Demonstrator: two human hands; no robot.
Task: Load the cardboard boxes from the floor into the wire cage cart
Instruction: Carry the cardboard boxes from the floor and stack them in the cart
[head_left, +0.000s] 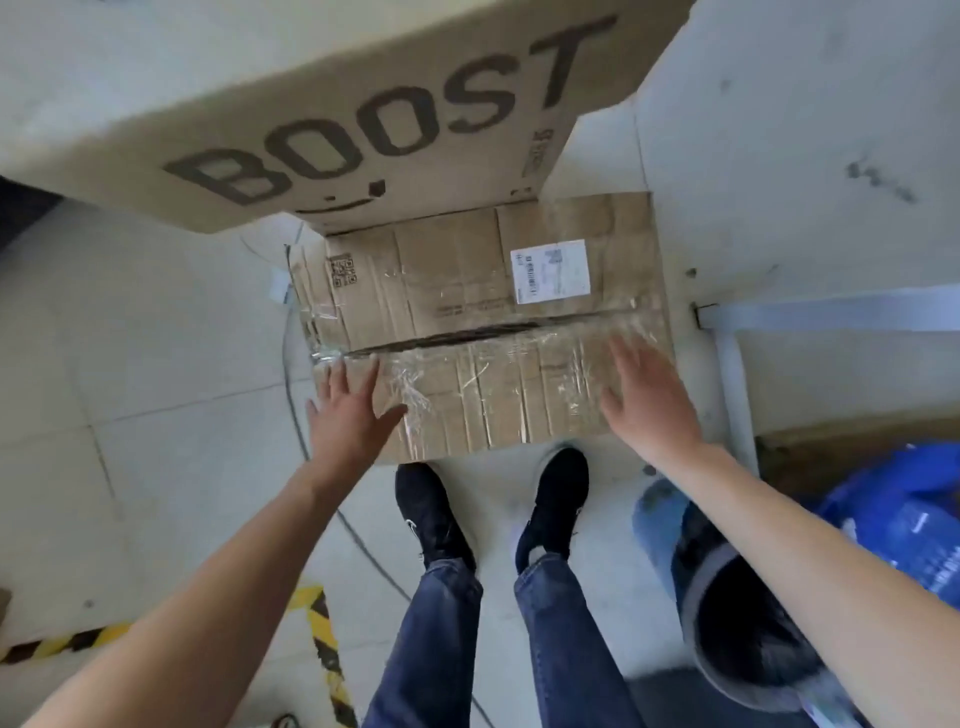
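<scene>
Pale grey floor tiles (171, 332) fill the head view, crossed by a thin dark cable and edged near the bottom left by a yellow-and-black hazard stripe (317, 623). Straight ahead of the person's black shoes lies a worn, flat brown cardboard box with clear tape and a white shipping label (467, 291), resting on the floor with its near edge just beyond the toes; a dark split runs along its top seam. Above and behind it leans a larger tan cardboard panel printed BOOST (363, 119), overlapping the far edge of the taped box. The left hand (348, 415) is spread wide over the box's near left corner, and the right hand (649, 400) is spread over its near right side; the fingers (631, 358) of both are fully open and hold nothing, and whether the palms touch the cardboard I cannot tell, as the right hand is blurred. A dark round bin with a blue liner (737, 597) and a blue plastic bag (893, 509) sit close on the right. The wire cage cart is not in sight. The step in hand looks like taking hold of the taped box, with loading still ahead. To do it well, the hands should probably go under the two short ends rather than press on the split seam, the box should be drawn clear of the BOOST panel before lifting, and the feet kept off the cable.
</scene>
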